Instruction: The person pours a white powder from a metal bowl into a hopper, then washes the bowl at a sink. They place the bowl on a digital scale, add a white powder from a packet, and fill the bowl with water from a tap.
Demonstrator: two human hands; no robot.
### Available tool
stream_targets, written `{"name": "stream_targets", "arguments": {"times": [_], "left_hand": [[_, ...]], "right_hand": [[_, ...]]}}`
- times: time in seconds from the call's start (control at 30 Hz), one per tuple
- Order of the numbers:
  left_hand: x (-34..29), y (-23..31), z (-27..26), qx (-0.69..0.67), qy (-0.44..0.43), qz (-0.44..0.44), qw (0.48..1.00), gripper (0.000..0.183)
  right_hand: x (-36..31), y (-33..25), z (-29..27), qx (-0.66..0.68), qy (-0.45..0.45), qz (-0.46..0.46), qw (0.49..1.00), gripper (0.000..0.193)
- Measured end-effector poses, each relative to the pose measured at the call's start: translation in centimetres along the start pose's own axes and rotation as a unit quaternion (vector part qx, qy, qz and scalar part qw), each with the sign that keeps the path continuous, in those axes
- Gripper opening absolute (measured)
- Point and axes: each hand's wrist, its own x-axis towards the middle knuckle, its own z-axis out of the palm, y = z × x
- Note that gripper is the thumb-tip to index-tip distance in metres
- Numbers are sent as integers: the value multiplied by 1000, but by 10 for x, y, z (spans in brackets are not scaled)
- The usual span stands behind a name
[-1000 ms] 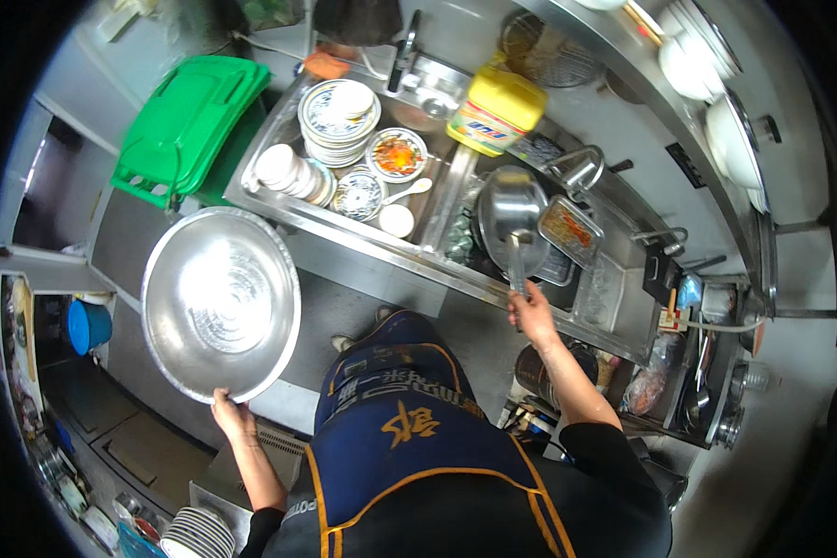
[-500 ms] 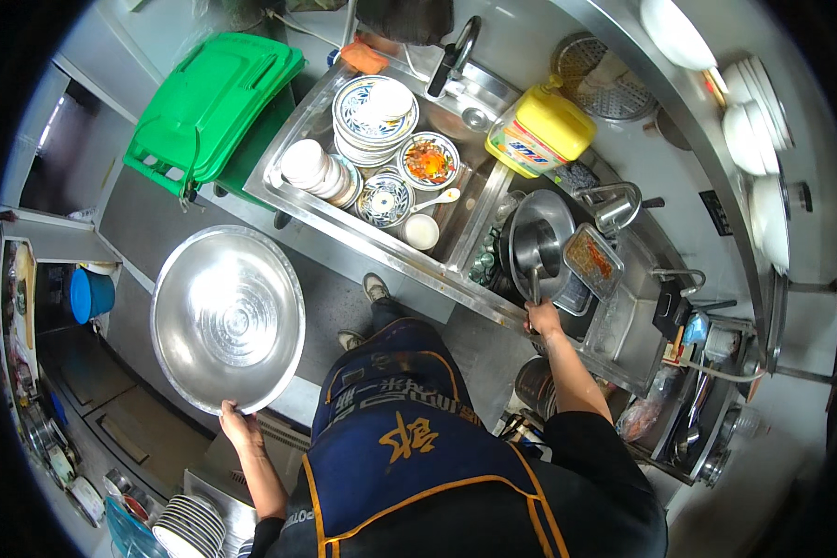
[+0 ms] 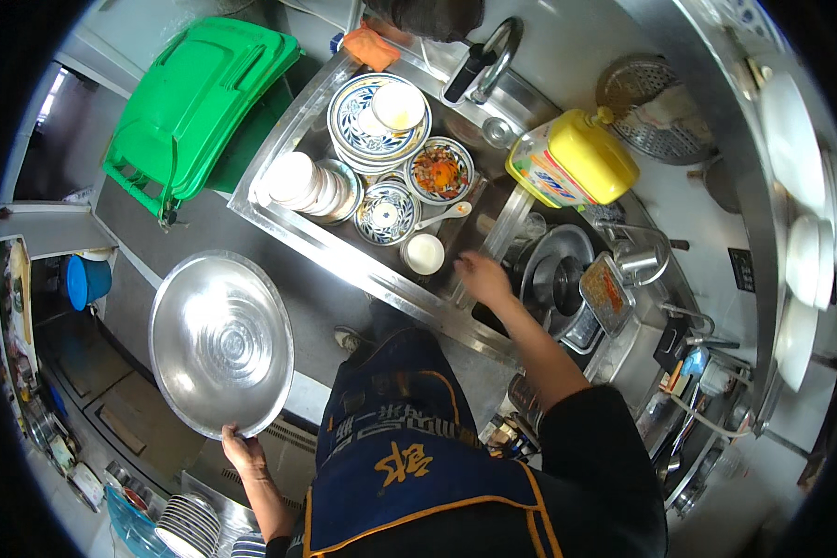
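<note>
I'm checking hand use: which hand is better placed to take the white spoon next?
Probably the right hand: it looks empty and is near the white spoon; the left hand holds the basin.

Wide round metal basin (image 3: pixel 221 344), shiny inside, rim in left hand (image 3: pixel 243 449)

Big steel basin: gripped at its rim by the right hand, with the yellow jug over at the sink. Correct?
Wrong hand. In the head view, the left hand grips the big steel basin at its rim; the yellow jug is over at the sink, as you say.
</note>
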Motion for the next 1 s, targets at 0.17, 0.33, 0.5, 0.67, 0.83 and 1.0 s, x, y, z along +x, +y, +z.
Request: {"name": "stream_targets", "arguments": {"times": [0.17,0.33,0.5,0.67,0.83,1.0], "left_hand": [[-9,-2,0,1,2,10,1000,12],[-40,-7,8,15,79,18,997,9],[-48,-19,-15,19,73,17,997,13],[-65,-26,0,37,134,-2,990,11],[-73,-31,-12,88,182,-3,979,12],[-74,-32,13,68,172,20,982,11]], "right_hand": [[148,16,102,13,-35,36,999,41],[207,-11,122,-103,-55,27,993,34],[251,-52,132,-146,-92,-28,985,27],[288,-67,160,-169,-58,-42,983,36],[305,-71,166,-154,-85,8,984,49],[311,-66,168,-190,-138,39,971,48]]}}
